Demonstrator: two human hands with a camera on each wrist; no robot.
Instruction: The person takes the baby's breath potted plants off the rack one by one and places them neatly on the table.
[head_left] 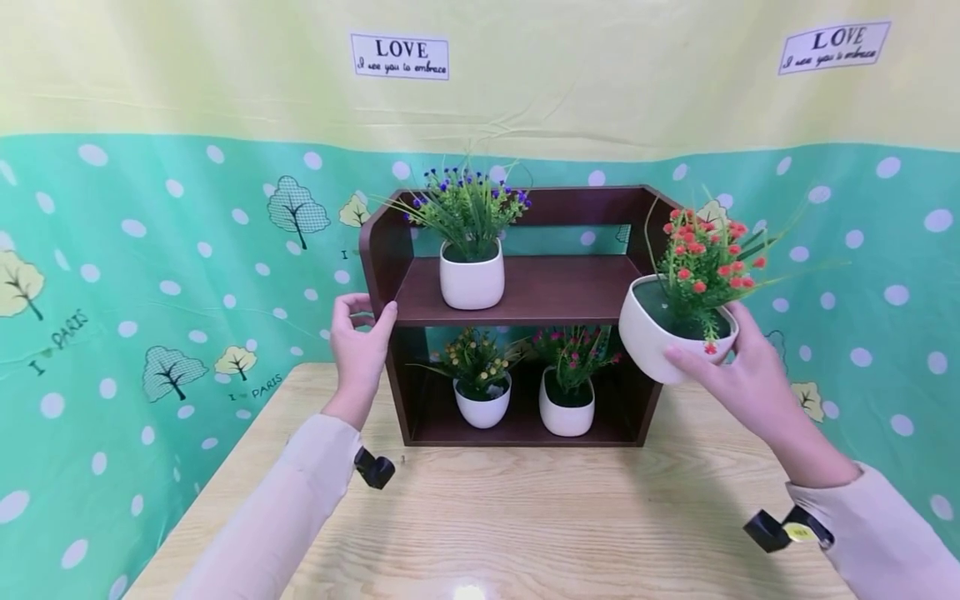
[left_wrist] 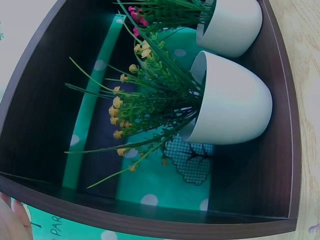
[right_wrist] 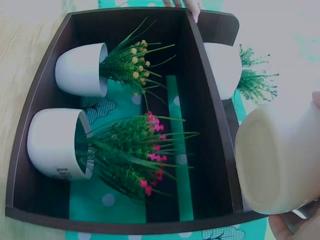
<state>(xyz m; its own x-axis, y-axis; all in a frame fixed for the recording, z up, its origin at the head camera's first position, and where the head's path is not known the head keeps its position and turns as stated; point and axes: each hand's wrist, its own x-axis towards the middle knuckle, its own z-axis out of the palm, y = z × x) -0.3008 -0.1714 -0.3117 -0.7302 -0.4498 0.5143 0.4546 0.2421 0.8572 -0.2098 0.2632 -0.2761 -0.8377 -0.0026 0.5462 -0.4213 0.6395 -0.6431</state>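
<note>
Fingers (head_left: 742,323) of the right hand (head_left: 757,392) curl round the white pot of red flowers (head_left: 656,337), the thumb across its near side and the other fingers behind, spread only as wide as the pot needs. This pot is off the bench (head_left: 480,508), tilted so that its mouth leans to the right, in front of the right end of the dark wooden shelf unit (head_left: 555,290); whether it touches the wood I cannot tell. From the right wrist its pale underside shows.

The left hand (head_left: 358,350) grips the unit's left side panel (head_left: 381,250), thumb at the front edge near the upper board and bent fingers on the outer side, little gap left between them.

On the upper board, left of its middle, a white pot of purple-blue flowers (head_left: 472,282) stands upright. Below, side by side and apart, stand a white pot of yellow flowers (head_left: 482,410) on the left and a white pot of pink flowers (head_left: 566,415) on the right. The unit rests on the wood-grained bench, before a yellow and green cloth (head_left: 225,179) with pale dots, printed trees and two "LOVE" labels (head_left: 400,57). Pale sleeves (head_left: 281,492) cover both forearms, with a black device (head_left: 373,468) at each wrist.
</note>
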